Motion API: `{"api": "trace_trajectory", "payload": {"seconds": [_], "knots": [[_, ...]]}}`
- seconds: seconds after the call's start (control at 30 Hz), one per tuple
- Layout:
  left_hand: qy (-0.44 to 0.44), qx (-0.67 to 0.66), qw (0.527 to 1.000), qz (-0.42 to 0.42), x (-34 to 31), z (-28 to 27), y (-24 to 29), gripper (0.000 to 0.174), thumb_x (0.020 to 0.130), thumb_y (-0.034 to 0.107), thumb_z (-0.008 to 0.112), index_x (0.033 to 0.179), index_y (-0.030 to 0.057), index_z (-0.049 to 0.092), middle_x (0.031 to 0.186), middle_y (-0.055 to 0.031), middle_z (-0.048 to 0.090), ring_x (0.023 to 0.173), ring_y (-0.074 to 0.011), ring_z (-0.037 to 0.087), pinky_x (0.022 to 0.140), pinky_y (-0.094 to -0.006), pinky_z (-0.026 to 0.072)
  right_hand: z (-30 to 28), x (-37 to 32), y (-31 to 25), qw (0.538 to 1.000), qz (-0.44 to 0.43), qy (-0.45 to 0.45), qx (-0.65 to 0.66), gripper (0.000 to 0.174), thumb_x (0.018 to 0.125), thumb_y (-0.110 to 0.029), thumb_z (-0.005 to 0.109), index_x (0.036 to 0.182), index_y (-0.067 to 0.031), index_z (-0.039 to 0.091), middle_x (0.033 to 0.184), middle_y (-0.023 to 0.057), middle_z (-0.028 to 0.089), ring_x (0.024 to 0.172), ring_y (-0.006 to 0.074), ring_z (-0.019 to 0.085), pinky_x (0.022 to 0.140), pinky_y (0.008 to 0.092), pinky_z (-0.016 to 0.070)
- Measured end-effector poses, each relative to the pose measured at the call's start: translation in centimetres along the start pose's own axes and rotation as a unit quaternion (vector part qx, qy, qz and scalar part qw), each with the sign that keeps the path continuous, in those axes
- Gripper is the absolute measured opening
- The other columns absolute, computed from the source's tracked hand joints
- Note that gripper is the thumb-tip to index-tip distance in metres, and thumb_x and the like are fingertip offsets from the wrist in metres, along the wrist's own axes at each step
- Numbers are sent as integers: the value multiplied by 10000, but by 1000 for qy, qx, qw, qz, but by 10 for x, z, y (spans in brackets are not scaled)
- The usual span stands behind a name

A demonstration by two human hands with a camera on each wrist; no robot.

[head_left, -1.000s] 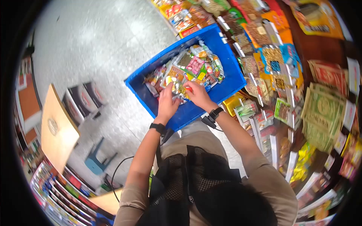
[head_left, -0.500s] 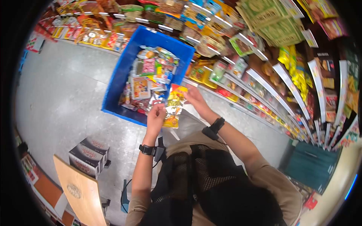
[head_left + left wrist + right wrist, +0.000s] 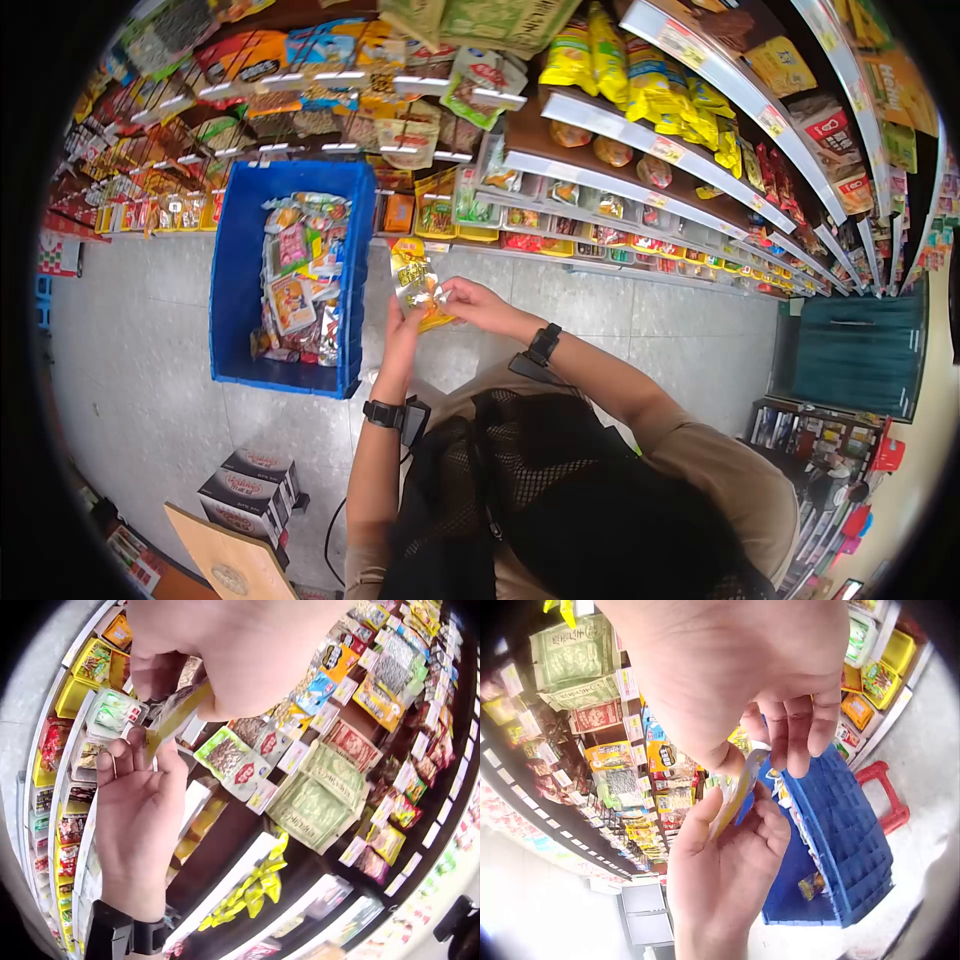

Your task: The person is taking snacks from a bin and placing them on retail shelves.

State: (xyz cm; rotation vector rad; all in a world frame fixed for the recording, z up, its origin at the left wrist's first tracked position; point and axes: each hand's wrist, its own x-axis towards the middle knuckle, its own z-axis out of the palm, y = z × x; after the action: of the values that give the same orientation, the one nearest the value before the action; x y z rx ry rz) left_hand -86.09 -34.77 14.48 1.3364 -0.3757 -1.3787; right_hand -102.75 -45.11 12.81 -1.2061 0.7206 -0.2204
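A yellow and silver snack packet [image 3: 412, 275] is held up between both hands, right of the blue bin. The left hand [image 3: 399, 335] pinches its lower left part, and the right hand [image 3: 487, 306] grips its right edge. In the left wrist view the packet [image 3: 178, 712] appears edge-on between the left hand [image 3: 225, 645] and the right hand [image 3: 141, 814]. The right wrist view also shows the packet [image 3: 739, 791] edge-on, with the fingers of the right hand [image 3: 735, 675] and left hand [image 3: 727, 862] curled at it.
The blue bin [image 3: 228, 290] of mixed packets stands on the floor [image 3: 130, 330] at left. Shelves [image 3: 600, 125] of packaged snacks run along the far side and right. Printed boxes [image 3: 245, 490] and a wooden board [image 3: 225, 560] are at lower left.
The packet has come up out of the bin area and is now beside the bin, in both hands. The head view has turned, so the bin appears further left and more upright.
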Motion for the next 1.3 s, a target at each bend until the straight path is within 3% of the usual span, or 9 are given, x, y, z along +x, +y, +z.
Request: {"api": "trace_trajectory", "payload": {"seconds": [0.47,0.7,0.9,0.93,0.97,1.03,1.13,1.23,1.3], "knots": [[-231,161,949,-145,113,319,-111,437,860,170,659,1231,4,501,995,-68,629,787,-101,579,626,-236,449,-285,-194,38,947,75,300,83,357,896,-174,640,1212,-56,522,847,39,617,622,88,553,560,232,444],[-125,387,895,184,173,374,-119,361,895,232,606,1168,3,545,924,-146,679,820,-290,659,700,-402,507,-376,-183,39,898,-6,412,153,610,933,-325,640,1419,-93,353,1096,77,601,844,163,628,715,266,502],[-100,520,840,120,125,160,-164,276,892,270,509,917,41,661,832,-192,682,822,-358,665,746,-450,507,-411,-216,247,934,202,284,76,263,898,-255,641,1068,-71,561,912,89,654,686,192,648,565,324,524],[-70,491,866,63,98,115,-176,277,892,269,512,928,38,662,829,-183,685,806,-343,668,732,-442,508,-412,-227,275,917,220,48,-330,184,824,-256,610,903,-89,622,881,85,675,685,250,646,589,396,506],[-34,456,889,7,64,65,-190,279,891,268,516,939,36,664,826,-174,689,791,-328,671,718,-434,510,-413,-239,305,723,86,-121,-675,182,750,-256,579,737,-108,683,850,82,696,685,307,645,613,468,487],[97,335,932,-100,-13,-52,-269,241,874,231,548,946,35,669,789,-153,690,749,-302,670,702,-408,515,-379,-253,262,678,164,-321,-641,263,701,-300,622,765,-56,694,729,157,685,723,335,664,625,451,501],[253,306,897,-194,-178,-221,-408,184,831,167,616,961,58,687,948,-102,690,858,-284,661,713,-380,533,-375,-252,308,791,425,-80,-432,261,715,-292,640,781,-44,690,780,195,681,752,349,668,648,461,514],[176,647,621,-405,-333,-223,-390,223,839,293,617,936,123,722,1057,-128,681,949,-306,661,758,-441,537,-408,-191,386,668,38,-230,-706,190,708,-268,686,764,-86,688,744,155,668,730,358,654,644,460,500],[195,583,624,-482,-390,-220,-413,255,869,327,589,914,112,719,1051,-124,691,949,-310,671,753,-453,541,-351,-113,326,844,293,-116,-433,72,733,-178,654,710,-110,662,692,99,647,648,277,640,589,419,499]]}}
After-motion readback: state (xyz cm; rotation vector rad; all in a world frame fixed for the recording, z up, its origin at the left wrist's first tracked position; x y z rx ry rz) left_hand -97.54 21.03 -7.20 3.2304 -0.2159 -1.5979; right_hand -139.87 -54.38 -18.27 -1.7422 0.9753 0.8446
